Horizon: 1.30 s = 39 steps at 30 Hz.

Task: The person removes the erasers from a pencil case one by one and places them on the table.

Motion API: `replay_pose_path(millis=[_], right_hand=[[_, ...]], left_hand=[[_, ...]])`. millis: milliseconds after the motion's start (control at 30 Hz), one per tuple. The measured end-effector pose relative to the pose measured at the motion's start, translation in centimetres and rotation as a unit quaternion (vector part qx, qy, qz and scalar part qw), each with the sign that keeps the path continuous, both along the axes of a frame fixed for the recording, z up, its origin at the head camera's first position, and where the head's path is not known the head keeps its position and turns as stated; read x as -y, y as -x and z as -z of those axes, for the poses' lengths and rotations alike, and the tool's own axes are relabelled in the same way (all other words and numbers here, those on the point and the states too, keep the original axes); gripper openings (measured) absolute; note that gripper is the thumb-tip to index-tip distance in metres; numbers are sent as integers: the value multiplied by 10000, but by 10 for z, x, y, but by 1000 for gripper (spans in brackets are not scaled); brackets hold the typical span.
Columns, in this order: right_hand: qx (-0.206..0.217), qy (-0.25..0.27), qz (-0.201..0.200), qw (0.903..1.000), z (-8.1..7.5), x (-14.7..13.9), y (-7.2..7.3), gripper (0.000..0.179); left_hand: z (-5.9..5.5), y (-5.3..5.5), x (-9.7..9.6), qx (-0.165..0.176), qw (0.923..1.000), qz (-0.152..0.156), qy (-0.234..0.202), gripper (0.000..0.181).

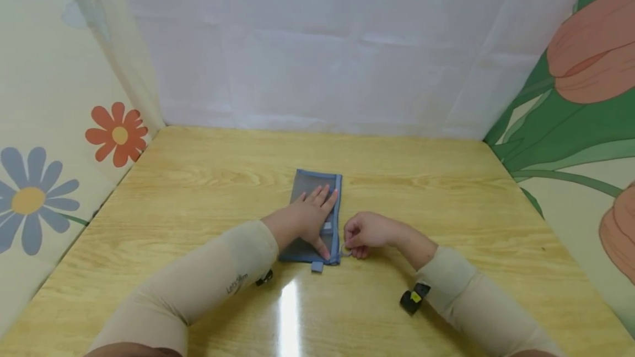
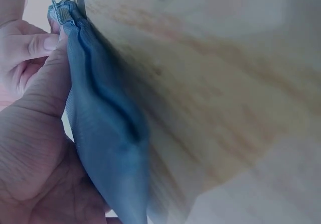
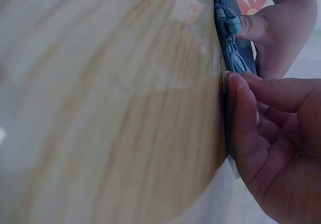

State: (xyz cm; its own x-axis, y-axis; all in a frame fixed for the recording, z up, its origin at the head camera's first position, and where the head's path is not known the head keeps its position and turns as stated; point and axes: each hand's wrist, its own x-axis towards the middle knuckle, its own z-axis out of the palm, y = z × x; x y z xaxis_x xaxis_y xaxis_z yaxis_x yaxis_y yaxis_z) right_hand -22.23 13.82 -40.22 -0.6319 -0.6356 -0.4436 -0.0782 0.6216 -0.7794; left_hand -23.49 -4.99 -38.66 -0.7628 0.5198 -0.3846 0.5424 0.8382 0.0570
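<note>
A blue-edged mesh zipper pouch lies flat on the wooden table, its zipper edge along the right side. My left hand presses down on it with fingers spread and straight. Something with a white label shows through the mesh under that hand. At the near right corner my right hand pinches a small cord loop on the zipper end. In the right wrist view, thumb and forefinger close on the cord, whose tip they hide. The left wrist view shows the pouch's side beside the left palm.
A small blue fabric tab sticks out from the pouch's near edge. The wooden table stretches around it. A white sheet hangs behind, and flower-printed walls stand on both sides. Light reflects off the table's front.
</note>
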Motion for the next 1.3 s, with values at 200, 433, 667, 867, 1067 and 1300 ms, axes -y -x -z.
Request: replay_pose_path(millis=[200, 433, 667, 867, 1067, 1300], right_hand=[[-228, 2, 143, 9996, 0, 2, 0, 13], [-584, -84, 300, 9978, 0, 1, 2, 12], [-613, -82, 552, 9966, 1, 0, 4, 12], [-663, -75, 804, 9945, 2, -1, 8, 12], [-768, 60, 1364, 9877, 1, -2, 12, 11], [-517, -11, 1418, 9885, 1, -1, 18, 10]], left_hand=[[-2, -4, 0, -43, 10000, 5, 24, 141], [-3, -4, -1, -54, 10000, -6, 37, 141], [-3, -5, -1, -52, 10000, -44, 22, 141], [-4, -6, -2, -31, 9999, -105, 23, 141], [-2, -5, -2, -47, 9999, -96, 50, 142], [-2, -6, -2, 2, 9998, -166, 66, 143]])
